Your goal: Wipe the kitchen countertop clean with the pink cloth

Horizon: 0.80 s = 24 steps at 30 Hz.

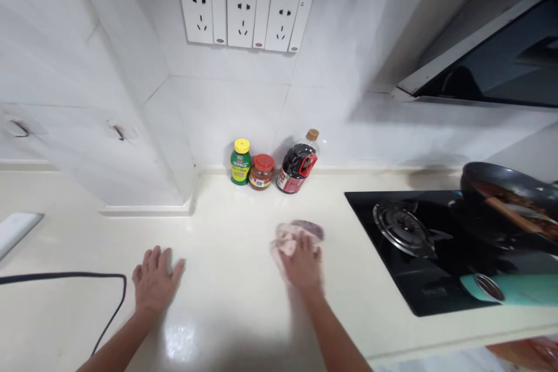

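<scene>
My right hand presses a pale pink cloth with a purplish patch onto the white countertop. Some blur from motion shows on the cloth and fingers. To the left, my left hand lies flat on the counter with its fingers spread and nothing in it. Beyond the cloth, against the wall, stand a green bottle with a yellow cap, a small jar with a red lid and a large dark sauce bottle with a red handle.
On the right is a black gas stove with a wok and a wooden-handled utensil. A turquoise object lies across its front. A black cable runs along the left counter. Above the stove hangs a range hood.
</scene>
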Available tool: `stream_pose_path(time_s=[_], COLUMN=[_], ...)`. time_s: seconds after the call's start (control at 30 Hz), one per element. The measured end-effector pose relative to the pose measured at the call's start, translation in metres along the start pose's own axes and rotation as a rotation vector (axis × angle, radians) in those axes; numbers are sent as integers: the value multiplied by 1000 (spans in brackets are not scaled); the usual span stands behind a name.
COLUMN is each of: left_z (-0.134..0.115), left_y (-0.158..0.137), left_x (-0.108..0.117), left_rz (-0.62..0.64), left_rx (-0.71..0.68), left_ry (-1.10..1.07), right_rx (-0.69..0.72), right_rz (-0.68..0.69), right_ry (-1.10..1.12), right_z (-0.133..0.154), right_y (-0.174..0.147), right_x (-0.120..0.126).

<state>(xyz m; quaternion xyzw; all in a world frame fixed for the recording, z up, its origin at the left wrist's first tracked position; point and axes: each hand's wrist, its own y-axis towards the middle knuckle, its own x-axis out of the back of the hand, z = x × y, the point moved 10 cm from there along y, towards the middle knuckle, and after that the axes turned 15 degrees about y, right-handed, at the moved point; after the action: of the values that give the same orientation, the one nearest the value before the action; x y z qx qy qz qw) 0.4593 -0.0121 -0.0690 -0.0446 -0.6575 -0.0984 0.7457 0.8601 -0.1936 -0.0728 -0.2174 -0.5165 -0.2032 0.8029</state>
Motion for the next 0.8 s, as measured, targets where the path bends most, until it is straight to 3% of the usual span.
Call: stream_pose_path(time_s=[0.13, 0.2, 0.27, 0.33, 0.4, 0.47, 0.6, 0.67, 0.73, 0.8], left_z=[1, 1, 1, 1, 1, 1, -1, -3, -4, -5], left_y=[0, -1, -1, 0, 0, 1, 2, 3, 3, 4], left_x=[4, 7, 10, 11, 10, 8, 8, 9, 11, 12], left_rz=[-4, -12, -27, -41, -40, -28, 3, 26, 39, 40], left_rx=[-4, -10, -15, -17, -12, -7, -11, -17, -15, -14], left_ry=[0, -2, -7, -11, -11, -9, -20, -29, -32, -32], right_rx=[356, 560, 741, 842, 811, 638, 170, -57, -267, -418], right_rz=[257, 388, 490, 555, 562, 467, 73, -106, -236, -321], right_ry=[155, 243, 302, 339, 353, 323, 174, 114, 74, 44], right_z=[142, 192, 218, 218, 191, 138, -18, -101, -176, -229], right_y=[-47, -88, -126, -146, -136, -101, -37, -36, -55, -84], right_x=[-52, -69, -75, -73, -65, -51, 2, 31, 52, 64])
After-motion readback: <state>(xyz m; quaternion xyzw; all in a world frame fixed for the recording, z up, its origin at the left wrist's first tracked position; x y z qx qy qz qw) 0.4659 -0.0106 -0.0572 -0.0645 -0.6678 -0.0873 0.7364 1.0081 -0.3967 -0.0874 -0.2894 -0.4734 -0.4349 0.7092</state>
